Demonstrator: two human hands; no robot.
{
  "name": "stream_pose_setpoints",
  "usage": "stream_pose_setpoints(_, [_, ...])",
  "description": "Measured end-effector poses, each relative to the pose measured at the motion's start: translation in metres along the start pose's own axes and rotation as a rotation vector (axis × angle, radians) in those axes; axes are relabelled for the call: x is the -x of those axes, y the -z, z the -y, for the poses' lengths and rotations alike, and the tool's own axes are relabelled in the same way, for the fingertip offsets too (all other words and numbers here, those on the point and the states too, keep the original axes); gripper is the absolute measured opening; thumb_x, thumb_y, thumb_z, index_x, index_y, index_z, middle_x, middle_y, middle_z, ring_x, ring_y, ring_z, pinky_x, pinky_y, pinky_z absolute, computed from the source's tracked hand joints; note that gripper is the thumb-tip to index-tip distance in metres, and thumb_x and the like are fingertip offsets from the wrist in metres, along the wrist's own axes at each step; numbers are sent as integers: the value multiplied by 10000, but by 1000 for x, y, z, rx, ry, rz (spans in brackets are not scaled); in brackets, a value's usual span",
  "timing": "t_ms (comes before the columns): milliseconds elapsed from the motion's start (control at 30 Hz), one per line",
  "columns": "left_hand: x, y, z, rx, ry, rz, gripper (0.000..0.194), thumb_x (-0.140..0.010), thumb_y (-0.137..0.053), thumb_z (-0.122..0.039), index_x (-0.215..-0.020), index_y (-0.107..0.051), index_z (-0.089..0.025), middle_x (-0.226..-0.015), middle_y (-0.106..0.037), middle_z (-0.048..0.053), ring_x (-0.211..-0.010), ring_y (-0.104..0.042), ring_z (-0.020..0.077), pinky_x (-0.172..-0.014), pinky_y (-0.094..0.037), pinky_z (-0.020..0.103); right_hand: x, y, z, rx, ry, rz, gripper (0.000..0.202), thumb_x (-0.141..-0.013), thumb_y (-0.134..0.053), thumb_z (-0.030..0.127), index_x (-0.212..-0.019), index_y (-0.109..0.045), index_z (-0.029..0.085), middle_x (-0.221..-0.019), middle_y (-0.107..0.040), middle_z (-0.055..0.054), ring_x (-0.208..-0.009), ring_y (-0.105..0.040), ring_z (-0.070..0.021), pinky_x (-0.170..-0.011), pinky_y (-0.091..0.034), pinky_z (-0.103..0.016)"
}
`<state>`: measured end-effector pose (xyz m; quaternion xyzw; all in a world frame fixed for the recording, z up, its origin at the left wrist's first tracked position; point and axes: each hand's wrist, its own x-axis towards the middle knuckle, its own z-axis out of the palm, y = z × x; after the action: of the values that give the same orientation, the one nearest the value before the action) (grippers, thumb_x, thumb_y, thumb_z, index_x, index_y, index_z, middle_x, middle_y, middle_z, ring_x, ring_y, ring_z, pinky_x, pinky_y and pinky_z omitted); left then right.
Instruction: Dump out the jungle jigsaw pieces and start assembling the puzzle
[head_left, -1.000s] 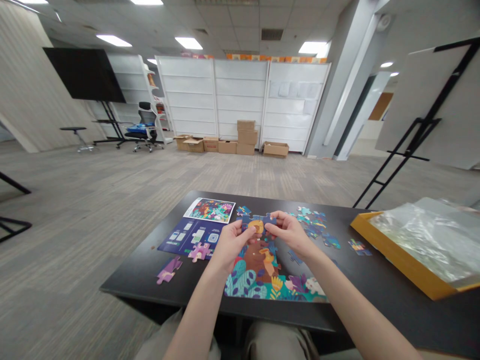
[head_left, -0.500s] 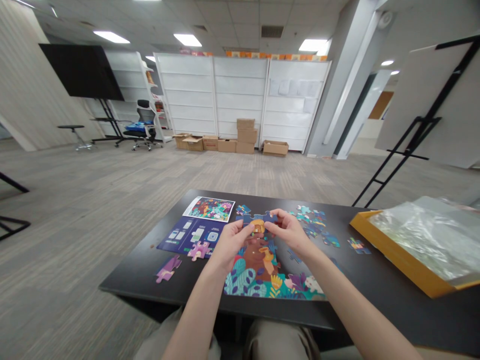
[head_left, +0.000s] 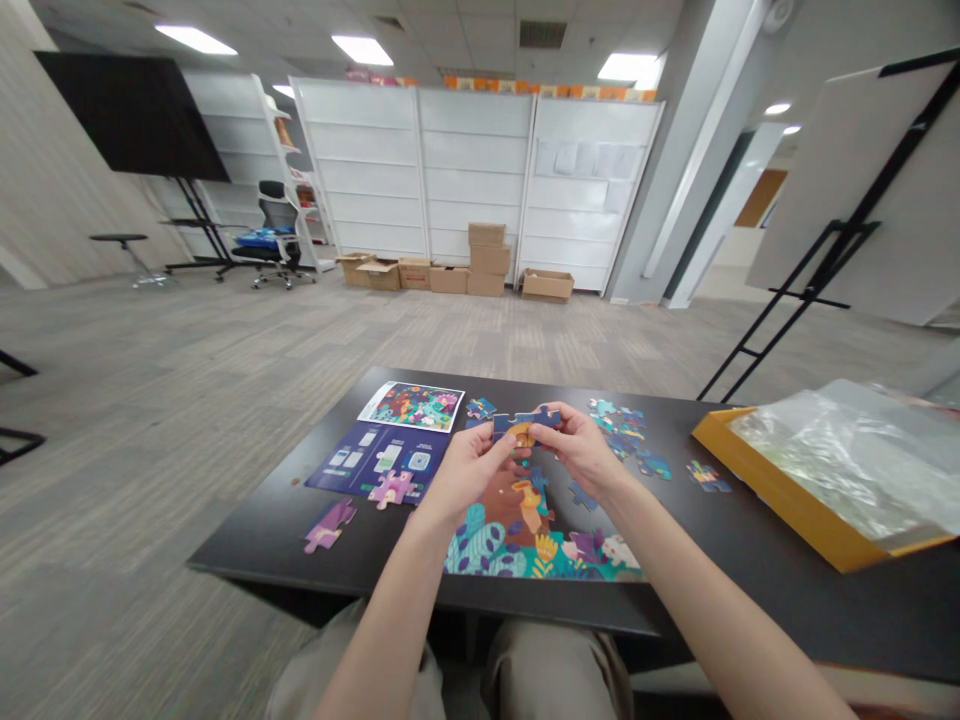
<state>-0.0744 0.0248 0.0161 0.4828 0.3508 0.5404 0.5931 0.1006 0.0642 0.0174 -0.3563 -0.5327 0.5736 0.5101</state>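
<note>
Both hands pinch a joined strip of jigsaw pieces (head_left: 513,428), dark blue with an orange patch. My left hand (head_left: 469,468) grips its left end and my right hand (head_left: 586,452) its right end, thumbs towards me. The strip is tilted above the partly assembled jigsaw puzzle (head_left: 480,545), whose brown trunk, teal leaves and flowers show below. My hands and the strip hide the puzzle's upper part. To the left, a pink puzzle piece (head_left: 391,488) rests on a purple leaflet (head_left: 346,458), and a purple piece (head_left: 330,526) lies on the table.
A picture sheet (head_left: 414,407) lies at the back left of the black table (head_left: 255,545). Several loose pieces (head_left: 621,432) are spread behind my right hand, with another cluster (head_left: 706,476) further right. A yellow box (head_left: 795,510) holding clear plastic stands at the right.
The strip has come up and tilted off the puzzle's top, still between both hands. My view has shifted slightly.
</note>
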Motion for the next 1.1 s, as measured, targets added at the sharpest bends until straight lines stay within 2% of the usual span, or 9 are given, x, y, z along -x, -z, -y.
stream_pose_setpoints(200, [-1, -2, 6, -53, -38, -40, 390, -731, -846, -414, -986, -734, -141, -898, -783, 79, -808, -747, 212, -701, -631, 322, 1, 2, 0, 8, -7, 50, 370, -659, -918, 398, -880, -676, 225, -770, -655, 36, -664, -581, -118, -645, -456, -266])
stream_pose_setpoints(367, [-1, -6, 9, -119, -86, -87, 310, -744, -826, -370, -932, -725, -145, -853, -770, 61, -775, -740, 209, -686, -639, 327, 2, 0, -2, -3, 48, 46, 377, -672, -916, 396, -904, -667, 233, -817, -644, 33, -739, -604, -136, -718, -479, -281])
stream_pose_setpoints(500, [0, -7, 14, -187, -137, -120, 265, -784, -797, -391, -914, -719, -174, -866, -763, 48, -727, -731, 208, -663, -641, 345, 4, -1, -2, 13, 58, 82, 356, -711, -894, 392, -939, -666, 241, -854, -644, 26, -763, -599, -141, -725, -474, -277])
stream_pose_setpoints(667, [2, -6, 15, -281, -171, -142, 252, -799, -788, -419, -926, -745, -206, -876, -759, 55, -786, -732, 234, -704, -618, 337, 6, 0, 0, 77, 58, 121, 309, -739, -874, 393, -921, -674, 243, -849, -633, 15, -764, -579, -147, -705, -462, -273])
stream_pose_setpoints(900, [3, -6, 11, -355, -171, -129, 192, -802, -776, -374, -882, -728, -206, -846, -751, 53, -799, -726, 240, -717, -579, 315, 5, 3, 6, 135, 92, 109, 331, -682, -901, 414, -789, -651, 226, -825, -643, 0, -751, -582, -158, -685, -481, -285])
stream_pose_setpoints(1100, [5, -3, 4, -396, -179, -94, 179, -810, -757, -359, -871, -716, -196, -838, -748, 49, -766, -725, 225, -694, -561, 305, 3, 4, 4, 158, 75, 80, 314, -689, -893, 452, -802, -711, 222, -768, -672, -1, -674, -580, -149, -649, -476, -302])
